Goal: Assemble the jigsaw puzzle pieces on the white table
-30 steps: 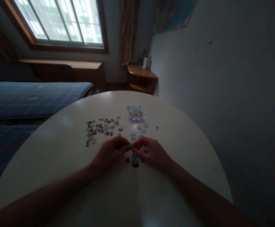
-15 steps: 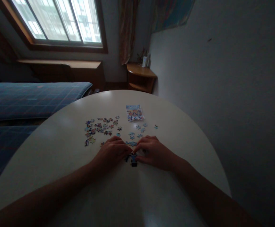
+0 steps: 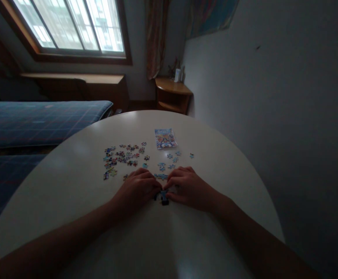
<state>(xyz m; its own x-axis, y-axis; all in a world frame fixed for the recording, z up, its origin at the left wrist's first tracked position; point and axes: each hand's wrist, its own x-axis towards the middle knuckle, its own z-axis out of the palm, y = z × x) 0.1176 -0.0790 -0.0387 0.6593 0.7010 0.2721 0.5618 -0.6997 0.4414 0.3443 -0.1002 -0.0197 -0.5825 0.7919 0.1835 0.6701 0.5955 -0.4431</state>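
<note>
Left hand (image 3: 138, 187) and right hand (image 3: 188, 188) nearly meet, fingers bunched; can't tell if either's actually gripping. Right between them on the table (image 3: 221, 166) is a partly hidden blue-and-black puzzle section (image 3: 164, 197), darkest at the near edge. Just past it: a pale blue strip (image 3: 161, 176), loose bluish pieces (image 3: 162, 167), a busy multicoloured cluster (image 3: 123, 157) off left, then a colourful printed sheet (image 3: 165, 138).

dark puzzle pieces (image 3: 164, 202), partly hidden

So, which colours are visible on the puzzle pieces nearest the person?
The pieces look blue and black, best in head view.
</note>
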